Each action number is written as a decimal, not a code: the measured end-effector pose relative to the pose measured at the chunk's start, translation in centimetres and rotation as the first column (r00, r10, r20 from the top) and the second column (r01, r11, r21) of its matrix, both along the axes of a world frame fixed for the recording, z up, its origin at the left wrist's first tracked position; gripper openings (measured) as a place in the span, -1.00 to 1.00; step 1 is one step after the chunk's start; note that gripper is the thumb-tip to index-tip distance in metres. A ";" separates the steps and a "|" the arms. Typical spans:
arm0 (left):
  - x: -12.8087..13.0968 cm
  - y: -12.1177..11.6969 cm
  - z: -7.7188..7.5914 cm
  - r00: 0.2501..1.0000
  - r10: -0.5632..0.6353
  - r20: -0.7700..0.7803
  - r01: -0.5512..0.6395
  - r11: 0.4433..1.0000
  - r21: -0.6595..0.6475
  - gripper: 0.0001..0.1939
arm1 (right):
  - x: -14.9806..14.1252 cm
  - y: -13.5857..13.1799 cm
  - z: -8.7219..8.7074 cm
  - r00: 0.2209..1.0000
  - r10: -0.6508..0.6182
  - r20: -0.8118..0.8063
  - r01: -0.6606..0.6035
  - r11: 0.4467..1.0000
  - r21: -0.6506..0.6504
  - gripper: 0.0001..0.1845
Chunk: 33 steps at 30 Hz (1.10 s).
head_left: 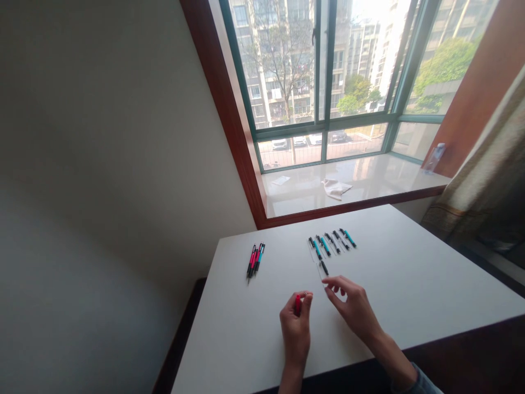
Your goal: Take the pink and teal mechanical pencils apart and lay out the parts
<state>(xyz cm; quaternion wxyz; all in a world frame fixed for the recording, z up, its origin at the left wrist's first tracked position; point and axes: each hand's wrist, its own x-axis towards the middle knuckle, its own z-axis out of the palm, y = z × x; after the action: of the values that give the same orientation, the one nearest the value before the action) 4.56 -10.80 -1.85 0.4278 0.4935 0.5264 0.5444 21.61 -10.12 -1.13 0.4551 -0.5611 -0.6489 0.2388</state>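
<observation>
My left hand (pixel 296 325) is closed around a red pen barrel (pixel 298 305), its thumb and index finger pinched at the top. What the pinch itself holds is too small to make out. To the right, my right hand (pixel 353 303) has thumb and index finger at the near end of a thin, pale pen refill (pixel 319 272), which appears to be pinched between them. Just beyond those fingertips lies a short black pen part (pixel 324 268). Farther back, several turquoise-and-black pen parts (pixel 322 245) lie in a slanted row, with thin refills beside some of them.
A cluster of pink-and-black pens (pixel 254 261), one with turquoise, lies on the left of the white table (pixel 238 328). Behind the table, the window sill (pixel 295 200) bears a crumpled cloth (pixel 336 188) and a clear bottle (pixel 435 158). A curtain (pixel 479 158) hangs at right.
</observation>
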 end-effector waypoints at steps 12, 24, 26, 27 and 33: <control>0.6 -0.6 0.7 0.964 -0.163 -0.212 0.169 0.986 0.011 -0.60 | -0.9 -0.5 2.4 0.978 0.182 -0.102 -0.189 0.980 -0.063 -0.79; 0.6 -0.5 0.7 0.960 -0.146 -0.240 0.145 0.989 -0.022 -0.58 | -0.6 -0.3 1.8 0.975 0.182 -0.127 -0.197 0.974 -0.115 -0.80; 0.5 -0.3 0.5 0.965 -0.126 -0.229 0.119 0.992 -0.043 -0.56 | -0.1 0.3 1.6 0.982 0.161 -0.102 -0.171 0.981 -0.096 -0.80; 0.4 -0.2 0.5 0.969 -0.115 -0.219 0.106 0.993 -0.053 -0.55 | 0.2 0.8 1.5 0.989 0.128 -0.077 -0.134 0.988 -0.074 -0.79; 0.3 0.0 0.4 0.975 -0.117 -0.190 0.104 0.991 -0.081 -0.52 | 2.7 5.6 0.1 0.991 -0.016 0.136 0.002 0.995 0.101 -0.79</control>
<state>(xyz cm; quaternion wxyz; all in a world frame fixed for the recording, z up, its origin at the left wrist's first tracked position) 4.85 -10.82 -1.47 0.4211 0.5574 0.5564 0.4500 24.29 -4.48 -1.01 0.4384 -0.5555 -0.6871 0.1646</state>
